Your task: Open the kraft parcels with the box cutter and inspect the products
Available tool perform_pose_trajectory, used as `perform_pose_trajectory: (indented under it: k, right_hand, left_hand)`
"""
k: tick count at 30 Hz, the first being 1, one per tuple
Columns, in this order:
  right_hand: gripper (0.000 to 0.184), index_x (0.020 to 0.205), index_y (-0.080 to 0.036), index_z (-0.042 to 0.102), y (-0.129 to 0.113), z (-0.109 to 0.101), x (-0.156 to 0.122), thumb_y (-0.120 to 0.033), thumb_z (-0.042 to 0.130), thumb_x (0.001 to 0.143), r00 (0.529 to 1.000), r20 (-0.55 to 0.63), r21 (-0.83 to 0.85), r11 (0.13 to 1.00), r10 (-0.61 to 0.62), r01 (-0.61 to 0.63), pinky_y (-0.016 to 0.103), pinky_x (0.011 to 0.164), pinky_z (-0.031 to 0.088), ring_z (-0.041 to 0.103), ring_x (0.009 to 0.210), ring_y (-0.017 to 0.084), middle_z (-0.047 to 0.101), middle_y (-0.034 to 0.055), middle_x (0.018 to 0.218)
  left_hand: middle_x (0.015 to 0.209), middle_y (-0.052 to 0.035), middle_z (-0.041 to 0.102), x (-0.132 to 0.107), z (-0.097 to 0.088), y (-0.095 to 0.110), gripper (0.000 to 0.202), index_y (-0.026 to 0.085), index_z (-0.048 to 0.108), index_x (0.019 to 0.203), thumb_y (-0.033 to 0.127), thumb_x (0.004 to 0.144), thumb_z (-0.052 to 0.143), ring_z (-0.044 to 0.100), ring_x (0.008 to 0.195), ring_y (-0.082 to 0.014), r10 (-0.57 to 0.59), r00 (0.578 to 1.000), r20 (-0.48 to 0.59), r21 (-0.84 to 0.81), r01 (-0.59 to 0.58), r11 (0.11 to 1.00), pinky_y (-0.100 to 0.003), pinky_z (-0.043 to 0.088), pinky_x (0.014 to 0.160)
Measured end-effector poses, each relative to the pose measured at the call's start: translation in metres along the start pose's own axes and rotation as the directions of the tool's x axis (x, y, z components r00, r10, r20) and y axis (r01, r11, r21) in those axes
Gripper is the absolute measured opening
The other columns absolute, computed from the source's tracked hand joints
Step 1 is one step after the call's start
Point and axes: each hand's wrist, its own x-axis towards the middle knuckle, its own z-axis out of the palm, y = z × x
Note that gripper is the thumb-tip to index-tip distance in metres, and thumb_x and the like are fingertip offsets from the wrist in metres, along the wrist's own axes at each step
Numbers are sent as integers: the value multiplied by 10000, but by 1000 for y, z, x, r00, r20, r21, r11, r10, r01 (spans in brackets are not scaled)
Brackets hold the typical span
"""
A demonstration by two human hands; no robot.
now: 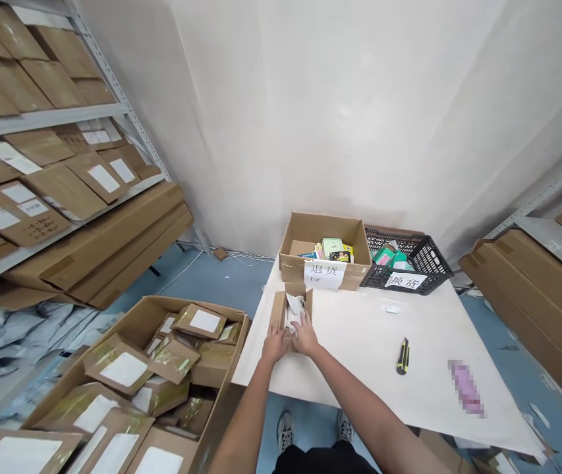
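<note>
Bare forearms (360,415) stretch forward to a small open-topped cardboard box (277,309) on the left side of the desk (354,368), its long axis running away from the body. The left hand (274,343) rests at the box's near left corner, fingers slightly spread along that side; whether its grip closes on the cardboard, I cannot tell. The right hand (305,334) sits at the near right, fingers partly bent, tips reaching over the opening to white paper (294,308) inside; whether they pinch it or only press is unclear. That paper lies just ahead and slightly left of the right hand, the nearer of the two. Just beyond stands a larger labelled carton (289,268), with a black plastic crate (435,266) beside it; a utility knife (402,357) lies well apart to the right.
</note>
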Motion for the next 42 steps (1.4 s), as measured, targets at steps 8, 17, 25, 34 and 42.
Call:
perform_pose_trajectory:
  k: [8, 17, 25, 34, 42]
  right_hand:
    - [249, 911, -232, 798, 36, 4, -38, -39, 663, 830, 970, -108, -172, 957, 216, -232, 566, 1249, 350, 241, 1604, 371, 401, 64, 1682]
    - [220, 990, -201, 770, 48, -121, -80, -89, 600, 906, 862, -484, -160, 954, 150, -255, 502, 1208, 421, 452, 1513, 308, 489, 136, 1619]
    - [244, 1060, -231, 759, 101, -293, -220, -152, 555, 951, 631, -762, 5, 976, 144, -216, 415, 1066, 560, 648, 1330, 264, 508, 123, 1605]
    - [182, 1049, -236, 790, 181, -378, -462, -178, 676, 919, 221, -943, 20, 707, 248, -707, 560, 1217, 415, 413, 1523, 317, 525, 96, 1589]
    - [224, 1068, -255, 787, 197, -374, -642, -185, 668, 892, -187, -943, 261, 264, 275, -928, 661, 1220, 311, 152, 1604, 410, 375, 47, 1681]
  left_hand:
    - [1520, -105, 552, -2, 0, 11, 151, 258, 777, 946, 172, 827, 741, 446, 1455, -365, 159, 987, -4, 170, -156, 973, -562, 425, 1153]
    - [1473, -79, 591, 14, 15, 137, 239, 250, 755, 1047, 148, 931, 573, 573, 1359, -263, 432, 889, -153, 34, -433, 901, -434, 562, 1069]
    - [1417, -133, 584, 10, 112, 340, 179, 214, 738, 984, 273, 1002, 569, 588, 1352, -274, 760, 624, -181, -195, -780, 595, -473, 535, 1122]
    - [1476, -105, 585, -88, 285, 548, 185, 262, 791, 1041, 327, 983, 628, 508, 1399, -319, 962, 232, 141, -227, -939, 260, -524, 458, 1176]
    - [1587, -68, 516, -232, 424, 648, 204, 264, 802, 1045, 202, 934, 642, 374, 1526, -341, 950, -80, 302, -381, -923, 43, -560, 427, 1214]
